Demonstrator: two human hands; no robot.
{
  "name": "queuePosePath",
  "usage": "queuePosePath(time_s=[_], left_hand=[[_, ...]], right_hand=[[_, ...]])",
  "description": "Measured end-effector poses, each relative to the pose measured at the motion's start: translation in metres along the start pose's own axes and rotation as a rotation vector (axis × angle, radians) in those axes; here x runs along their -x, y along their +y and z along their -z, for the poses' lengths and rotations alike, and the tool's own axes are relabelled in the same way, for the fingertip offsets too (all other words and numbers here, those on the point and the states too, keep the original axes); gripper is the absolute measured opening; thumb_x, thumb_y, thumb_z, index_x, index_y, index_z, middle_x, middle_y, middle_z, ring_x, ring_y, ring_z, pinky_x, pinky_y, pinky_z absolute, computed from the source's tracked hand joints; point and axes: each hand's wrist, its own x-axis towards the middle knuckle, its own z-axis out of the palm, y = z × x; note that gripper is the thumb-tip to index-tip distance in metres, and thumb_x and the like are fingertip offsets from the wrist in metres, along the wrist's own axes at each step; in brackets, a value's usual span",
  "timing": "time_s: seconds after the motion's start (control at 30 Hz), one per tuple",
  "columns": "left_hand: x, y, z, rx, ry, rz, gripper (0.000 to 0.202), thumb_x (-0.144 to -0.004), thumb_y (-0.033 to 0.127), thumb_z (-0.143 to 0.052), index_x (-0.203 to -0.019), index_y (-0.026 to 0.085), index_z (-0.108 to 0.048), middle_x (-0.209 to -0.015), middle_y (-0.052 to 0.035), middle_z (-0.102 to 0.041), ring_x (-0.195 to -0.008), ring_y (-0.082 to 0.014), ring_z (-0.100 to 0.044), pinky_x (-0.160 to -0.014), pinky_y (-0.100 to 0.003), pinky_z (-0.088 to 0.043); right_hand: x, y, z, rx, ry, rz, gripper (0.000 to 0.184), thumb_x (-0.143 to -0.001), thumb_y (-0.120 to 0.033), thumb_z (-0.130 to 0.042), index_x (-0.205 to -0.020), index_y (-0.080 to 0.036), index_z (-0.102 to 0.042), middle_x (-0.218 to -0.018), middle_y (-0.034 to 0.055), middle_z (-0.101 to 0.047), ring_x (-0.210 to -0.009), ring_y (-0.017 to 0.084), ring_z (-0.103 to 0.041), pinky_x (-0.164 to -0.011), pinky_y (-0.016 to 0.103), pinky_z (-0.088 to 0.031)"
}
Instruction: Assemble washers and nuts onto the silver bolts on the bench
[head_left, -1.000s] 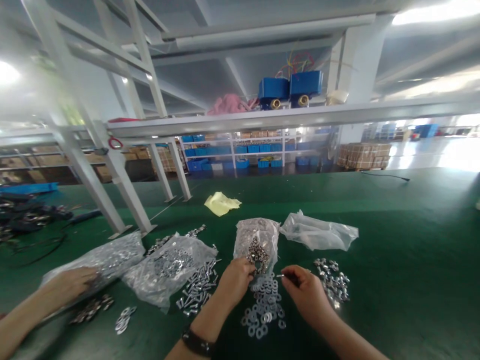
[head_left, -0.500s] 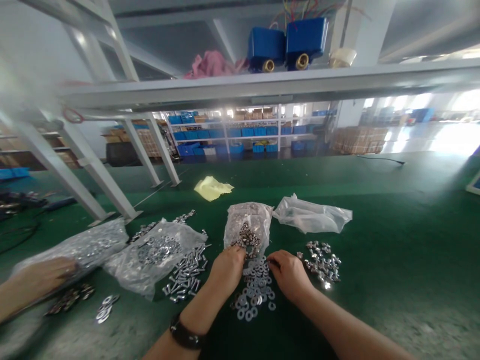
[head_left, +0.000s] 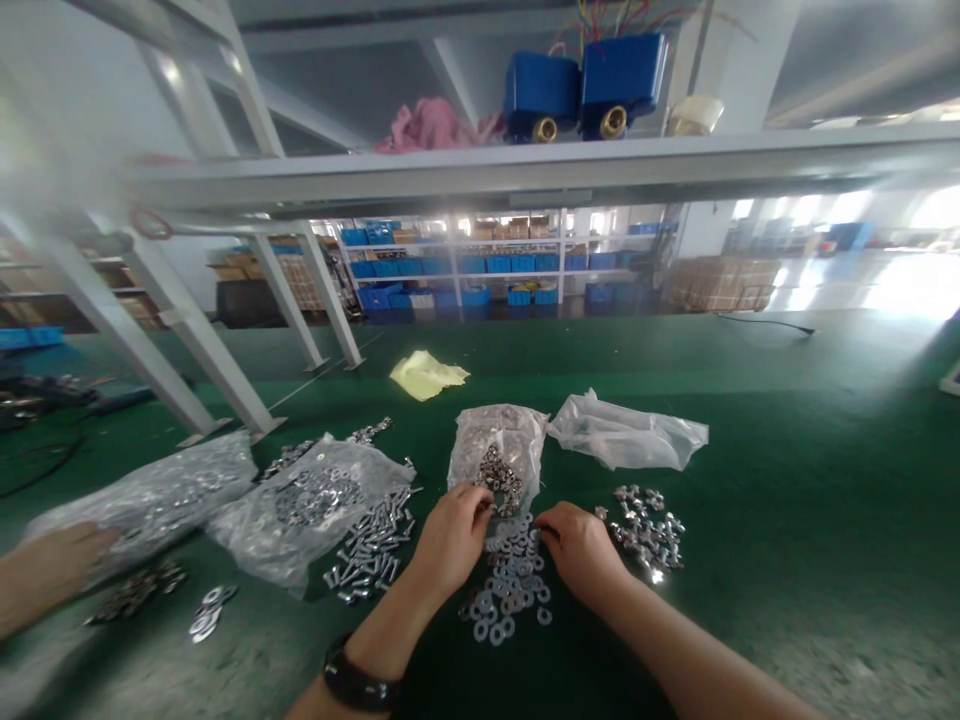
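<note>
My left hand (head_left: 450, 540), a watch on its wrist, sits at the top of a pile of flat metal washers (head_left: 506, 590), its fingertips close to a clear plastic bag of dark nuts (head_left: 495, 468). My right hand (head_left: 581, 550) rests at the pile's right edge, fingers curled down. Whether either hand holds a small part is hidden. Loose metal wing nuts (head_left: 645, 528) lie to the right of my right hand. Left of my left hand lie loose bolts (head_left: 369, 550) beside a plastic bag of washers (head_left: 315, 500).
A co-worker's hand (head_left: 52, 570) lies at the far left by a bulging plastic bag of metal parts (head_left: 150, 500). An emptied plastic bag (head_left: 626, 432) and a yellow cloth (head_left: 427, 375) lie on the green table mat (head_left: 787, 450). Steel shelf legs stand behind.
My right hand has come down from above the washers to the pile's edge. My left hand has shifted slightly left. The co-worker's hand has drawn back left.
</note>
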Motion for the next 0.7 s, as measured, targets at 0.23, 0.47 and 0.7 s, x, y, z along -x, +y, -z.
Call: queuePosePath(time_s=[0.23,0.47,0.7], left_hand=[[0.014,0.028,-0.002,0.21,-0.164,0.039,0.012,-0.083,0.022,-0.038,-0.09,0.019,-0.048,-0.08,-0.0003,-0.055,-0.075,-0.0119,-0.05,-0.066,-0.022,-0.032],[0.022,0.039,-0.018,0.039,-0.16,-0.022,0.017,-0.081,0.014,-0.033,-0.089,0.016,-0.048,-0.081,-0.0055,-0.051,-0.08,-0.0156,-0.045,-0.07,-0.026,-0.029],[0.023,0.042,-0.016,0.139,-0.199,-0.006,0.015,-0.08,0.015,-0.035,-0.086,0.016,-0.048,-0.083,-0.0049,-0.052,-0.079,-0.0145,-0.046,-0.07,-0.024,-0.03]], right_hand=[[0.002,0.001,-0.001,0.057,-0.018,-0.034,0.015,-0.076,-0.016,-0.049,-0.079,-0.02,-0.063,-0.074,0.0024,-0.053,-0.073,0.012,-0.05,-0.066,0.02,-0.033],[0.003,0.002,-0.003,0.076,-0.02,-0.059,0.017,-0.074,-0.015,-0.048,-0.077,-0.021,-0.063,-0.073,0.0019,-0.054,-0.071,0.011,-0.05,-0.064,0.019,-0.032],[0.005,0.003,-0.003,0.091,-0.011,-0.106,0.019,-0.072,-0.014,-0.047,-0.076,-0.023,-0.064,-0.074,0.002,-0.055,-0.069,0.012,-0.051,-0.062,0.02,-0.032]])
